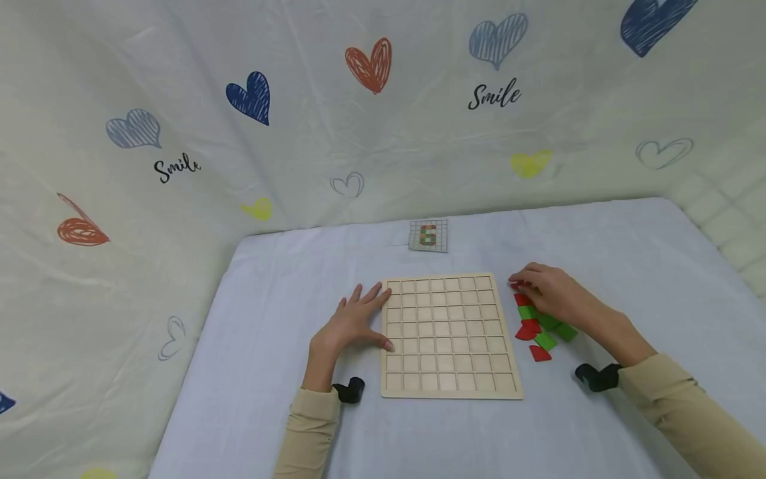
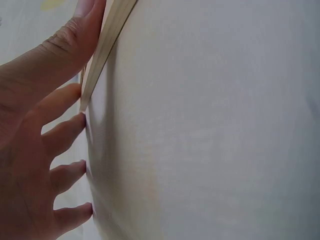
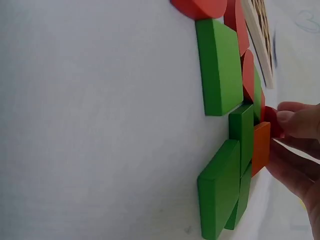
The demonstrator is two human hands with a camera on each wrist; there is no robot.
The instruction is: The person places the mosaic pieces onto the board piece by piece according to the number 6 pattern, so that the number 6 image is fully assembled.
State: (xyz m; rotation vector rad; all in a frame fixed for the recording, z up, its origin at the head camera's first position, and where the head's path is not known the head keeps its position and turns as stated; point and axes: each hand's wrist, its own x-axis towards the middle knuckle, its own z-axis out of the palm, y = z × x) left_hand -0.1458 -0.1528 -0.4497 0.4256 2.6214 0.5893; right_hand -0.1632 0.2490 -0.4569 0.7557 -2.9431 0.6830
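Currently the left hand [image 1: 353,322], spread, touches a wooden grid board [image 1: 446,344]; right of it, the right hand [image 1: 559,294] pinches a red block [image 3: 273,123].

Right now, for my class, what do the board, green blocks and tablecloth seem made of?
Board: likely bare wood; pale tan, fine lines along its edge.
Green blocks: painted wood or plastic, unclear; smooth, even colour.
Tablecloth: probably fabric, matt white; faint wrinkles.

The head camera looks forward and down from above, well apart from the board [image 1: 449,338], seen below centre. The left wrist camera is low and close; it shares the board's edge, at upper left. The right wrist camera, also close, shares the blocks [image 3: 241,130], right of centre, with the head view.
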